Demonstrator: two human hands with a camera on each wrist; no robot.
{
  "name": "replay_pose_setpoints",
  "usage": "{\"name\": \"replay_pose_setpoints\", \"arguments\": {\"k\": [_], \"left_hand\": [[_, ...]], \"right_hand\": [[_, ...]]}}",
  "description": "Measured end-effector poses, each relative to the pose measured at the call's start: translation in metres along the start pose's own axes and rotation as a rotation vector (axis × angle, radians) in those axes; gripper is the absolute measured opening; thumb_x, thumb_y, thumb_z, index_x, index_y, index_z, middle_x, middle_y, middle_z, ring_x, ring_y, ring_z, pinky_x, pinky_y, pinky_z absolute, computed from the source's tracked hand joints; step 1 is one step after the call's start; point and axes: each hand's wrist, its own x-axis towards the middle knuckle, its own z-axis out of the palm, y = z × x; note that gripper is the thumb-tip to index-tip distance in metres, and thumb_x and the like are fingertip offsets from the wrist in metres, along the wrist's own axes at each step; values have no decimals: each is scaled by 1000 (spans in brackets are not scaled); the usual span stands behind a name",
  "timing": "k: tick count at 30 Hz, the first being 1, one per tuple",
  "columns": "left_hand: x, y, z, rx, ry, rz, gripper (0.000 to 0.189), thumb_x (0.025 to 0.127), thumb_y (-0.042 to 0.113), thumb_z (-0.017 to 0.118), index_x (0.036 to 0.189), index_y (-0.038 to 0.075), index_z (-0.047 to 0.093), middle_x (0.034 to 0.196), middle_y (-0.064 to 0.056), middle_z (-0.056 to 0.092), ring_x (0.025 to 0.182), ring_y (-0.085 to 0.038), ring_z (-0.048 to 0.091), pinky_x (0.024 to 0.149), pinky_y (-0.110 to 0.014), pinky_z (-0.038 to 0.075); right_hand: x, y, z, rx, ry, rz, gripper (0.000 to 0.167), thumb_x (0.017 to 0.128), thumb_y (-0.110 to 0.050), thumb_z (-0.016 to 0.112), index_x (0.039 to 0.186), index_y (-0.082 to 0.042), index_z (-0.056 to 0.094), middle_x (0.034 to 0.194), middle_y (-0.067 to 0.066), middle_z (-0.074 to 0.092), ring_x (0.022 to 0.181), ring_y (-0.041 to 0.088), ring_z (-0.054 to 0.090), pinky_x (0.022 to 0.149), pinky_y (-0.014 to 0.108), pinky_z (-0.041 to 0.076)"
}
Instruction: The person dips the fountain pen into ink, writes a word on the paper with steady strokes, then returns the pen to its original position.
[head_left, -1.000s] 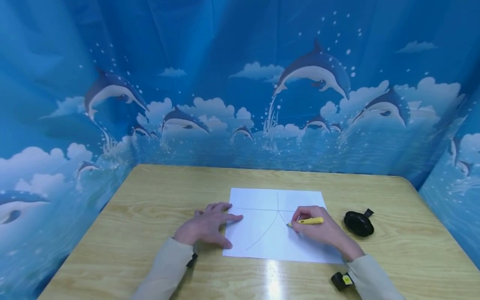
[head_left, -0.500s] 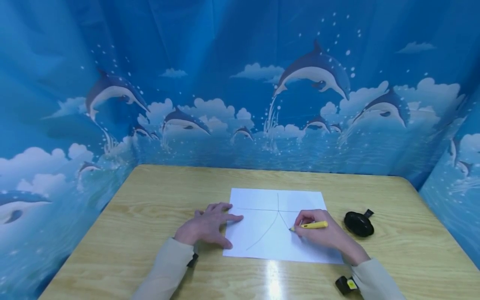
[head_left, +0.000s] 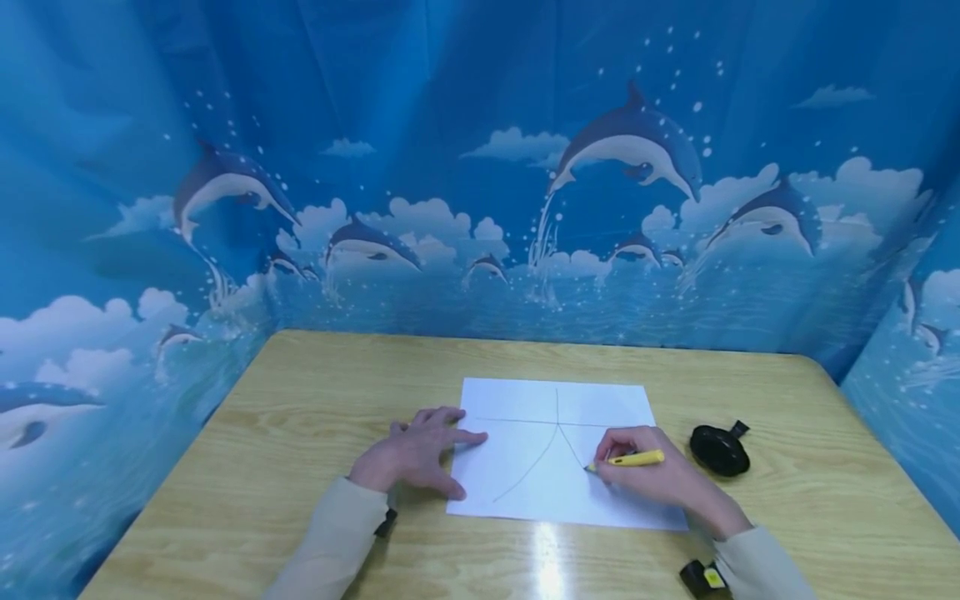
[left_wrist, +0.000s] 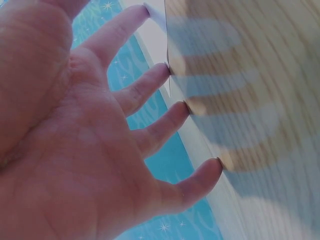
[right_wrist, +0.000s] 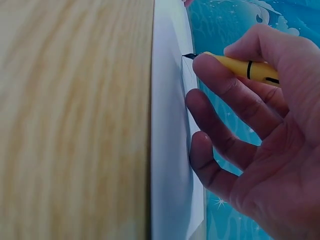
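Observation:
A white sheet of paper (head_left: 525, 483) lies on the wooden table, with thin dark lines drawn on it: one across, one upright, and two slanting down from where they cross. My right hand (head_left: 645, 467) pinches a yellow pen (head_left: 636, 458) between thumb and fingers. In the right wrist view the dark nib of the pen (right_wrist: 250, 69) meets the paper (right_wrist: 172, 125), at the lower end of the right slanting line. My left hand (head_left: 416, 454) is spread at the paper's left edge. Its fingers (left_wrist: 200, 182) touch the tabletop and the sheet.
A small black dish-like object (head_left: 720, 451) with a short tab sits right of the paper. Wrist-worn black devices show under both sleeves. Behind the table (head_left: 337, 392) hangs a blue curtain (head_left: 450, 167) printed with dolphins and clouds.
My right hand and the pen have moved down and to the right, and the right slanting line has grown longer behind the nib. The left hand has stayed in place.

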Motion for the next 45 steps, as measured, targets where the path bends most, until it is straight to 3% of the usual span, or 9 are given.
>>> {"name": "replay_pose_setpoints", "arguments": {"k": [10, 45], "left_hand": [[-1, 0, -1, -13, 0, -1, 78, 79, 47, 85, 148, 42, 51, 169, -1, 26, 156, -39, 20, 116, -79, 17], [0, -1, 0, -16, 8, 9, 79, 78, 47, 86, 149, 41, 52, 169, -2, 27, 156, -40, 20, 115, -79, 18]], "right_hand": [[-6, 3, -3, 33, -23, -45, 4, 87, -17, 75, 89, -14, 72, 75, -5, 68, 64, 6, 58, 60, 21, 47], [-20, 5, -11, 31, -131, -9, 7, 86, -18, 75, 88, -13, 71, 74, -5, 70, 66, 6, 59, 61, 20, 45]]}}
